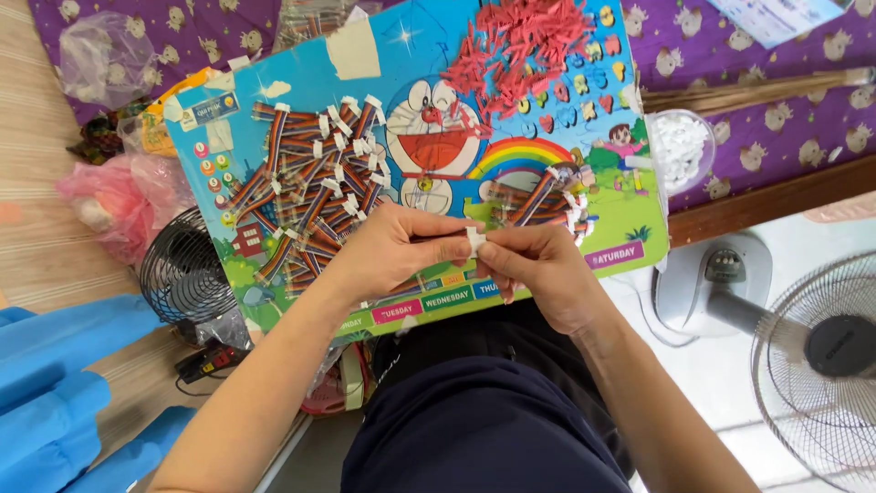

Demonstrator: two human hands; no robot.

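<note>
White little plastic piece (474, 239), pinched between the fingertips of both hands, right in the middle, just above the lap. Left hand (392, 251) closed on it from one side, with a thin striped strip (429, 239) tucked under the thumb as well, as far as could be told. Right hand (538, 265) closed on the same white piece from the other side, fingertips touching the left ones. Held just over the near part of the bright picture board (630, 205), not lying on it. Looked like a lot done already: a big heap of striped strips with white ends (310, 183) piled on the left part of the board, just past the left knuckles. Looked like more to do as well: a smaller heap of strips (547, 201) close above the right hand, nearly touching it. Further up, a mound of little red bits (520, 46), well away from both hands. Just off the right edge of the board, a clear cup of small white bits (680, 146), near the small heap but apart from the fingers. Could not tell for sure the finished heap from the unfinished one, with white ends showing in both. Judged somewhere past the middle of the work, going by the much bigger heap on the left.
</note>
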